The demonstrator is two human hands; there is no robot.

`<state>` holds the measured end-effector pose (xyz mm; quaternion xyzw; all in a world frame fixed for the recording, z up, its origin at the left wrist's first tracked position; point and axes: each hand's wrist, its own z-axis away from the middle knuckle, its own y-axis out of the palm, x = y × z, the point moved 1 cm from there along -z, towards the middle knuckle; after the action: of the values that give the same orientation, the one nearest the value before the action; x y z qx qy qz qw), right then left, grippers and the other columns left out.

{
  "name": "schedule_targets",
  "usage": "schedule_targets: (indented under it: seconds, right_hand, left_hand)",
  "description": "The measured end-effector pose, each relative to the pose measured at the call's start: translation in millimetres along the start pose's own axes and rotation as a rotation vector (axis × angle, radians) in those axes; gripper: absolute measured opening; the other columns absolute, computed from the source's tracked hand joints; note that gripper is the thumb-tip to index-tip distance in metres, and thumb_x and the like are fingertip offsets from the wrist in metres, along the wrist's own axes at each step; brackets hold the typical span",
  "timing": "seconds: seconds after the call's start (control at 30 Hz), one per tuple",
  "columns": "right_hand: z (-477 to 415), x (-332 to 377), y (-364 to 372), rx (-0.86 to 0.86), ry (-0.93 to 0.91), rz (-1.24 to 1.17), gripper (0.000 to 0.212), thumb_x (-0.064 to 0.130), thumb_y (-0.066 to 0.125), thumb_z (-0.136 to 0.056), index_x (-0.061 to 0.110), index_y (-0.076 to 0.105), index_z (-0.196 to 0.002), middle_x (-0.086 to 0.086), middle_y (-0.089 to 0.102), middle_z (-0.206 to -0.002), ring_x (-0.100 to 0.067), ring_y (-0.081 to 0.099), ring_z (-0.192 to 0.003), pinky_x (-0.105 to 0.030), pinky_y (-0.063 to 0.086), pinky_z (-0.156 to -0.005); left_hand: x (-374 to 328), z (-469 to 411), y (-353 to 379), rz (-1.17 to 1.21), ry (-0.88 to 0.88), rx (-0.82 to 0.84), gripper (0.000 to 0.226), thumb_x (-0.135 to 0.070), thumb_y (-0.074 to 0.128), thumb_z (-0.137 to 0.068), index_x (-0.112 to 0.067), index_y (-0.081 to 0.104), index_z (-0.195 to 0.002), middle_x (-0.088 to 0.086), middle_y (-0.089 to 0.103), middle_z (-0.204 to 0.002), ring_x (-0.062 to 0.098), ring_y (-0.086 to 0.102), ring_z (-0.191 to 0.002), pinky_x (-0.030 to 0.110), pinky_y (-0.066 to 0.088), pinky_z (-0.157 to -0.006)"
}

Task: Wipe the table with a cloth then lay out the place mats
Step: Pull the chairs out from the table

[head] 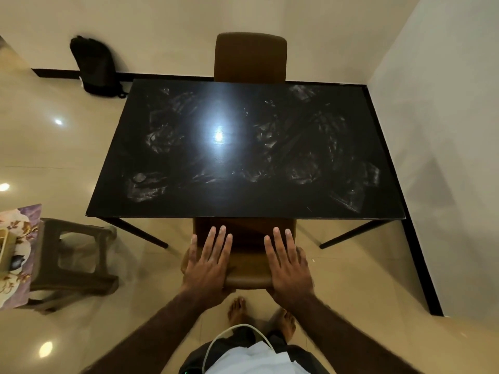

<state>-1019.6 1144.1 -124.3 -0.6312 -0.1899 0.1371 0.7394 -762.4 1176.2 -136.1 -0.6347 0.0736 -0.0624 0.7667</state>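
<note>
A black rectangular table (189,195) fills the middle of the head view, its top streaked with pale smears and a bright light reflection. My left hand (208,263) and my right hand (289,265) are held out flat with straight fingers over the back of a brown chair (248,276) tucked under the table's near edge. Neither hand holds anything. No cloth is visible. At the far left lies a floral sheet (19,255); whether it is a place mat I cannot tell.
A second brown chair (249,56) stands at the table's far side. A brown plastic stool (73,260) sits left of me, a black backpack (95,66) leans on the back wall. A wall runs close along the table's right side. My bare feet (260,317) stand behind the chair.
</note>
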Motion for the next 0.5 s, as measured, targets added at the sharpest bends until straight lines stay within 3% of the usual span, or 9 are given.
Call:
schedule_targets:
  seconds: [0.13,0.3,0.4,0.5]
  right_hand:
    - [-2.6,1.1,-1.2,-0.011,0.027,0.018,0.126,0.07,0.075,-0.086,0.02,0.005,-0.178,-0.017,-0.006,-0.185,-0.044,-0.001,-0.17,-0.062,0.023,-0.13]
    - [-3.3,1.4,-1.5,0.048,0.026,0.0,0.139,0.072,0.082,-0.078,0.021,0.0,-0.178,-0.016,-0.012,-0.185,-0.045,0.0,-0.17,-0.067,0.035,-0.126]
    - [-1.5,-0.1,-5.8,0.116,0.027,0.016,0.155,0.086,0.081,-0.069,0.021,-0.01,-0.177,-0.016,-0.021,-0.183,-0.045,-0.008,-0.169,-0.067,0.029,-0.13]
    - [9.3,5.6,-30.8,0.05,0.01,-0.01,0.147,0.103,0.058,-0.075,0.021,-0.008,-0.177,-0.014,-0.021,-0.183,-0.043,-0.013,-0.169,-0.066,0.02,-0.132]
  left_hand:
    - [0.3,-3.7,-2.5,-0.004,-0.016,0.08,0.14,-0.089,0.065,-0.075,-0.013,0.006,-0.178,0.02,-0.005,-0.185,0.045,-0.001,-0.17,0.076,0.005,-0.13]
    - [-1.6,-1.7,-10.0,-0.018,-0.025,0.122,0.147,-0.095,0.06,-0.074,-0.018,-0.011,-0.176,0.02,-0.011,-0.184,0.044,-0.01,-0.17,0.075,-0.001,-0.131]
    - [-1.7,2.9,-18.7,0.005,-0.018,0.112,0.16,-0.103,0.064,-0.06,-0.014,0.0,-0.177,0.021,-0.008,-0.184,0.047,-0.002,-0.17,0.076,0.006,-0.131]
    - [-9.6,13.4,-48.4,0.058,0.004,-0.003,0.15,-0.111,0.045,-0.069,-0.01,0.017,-0.176,0.019,-0.002,-0.185,0.046,0.003,-0.17,0.079,0.013,-0.129]
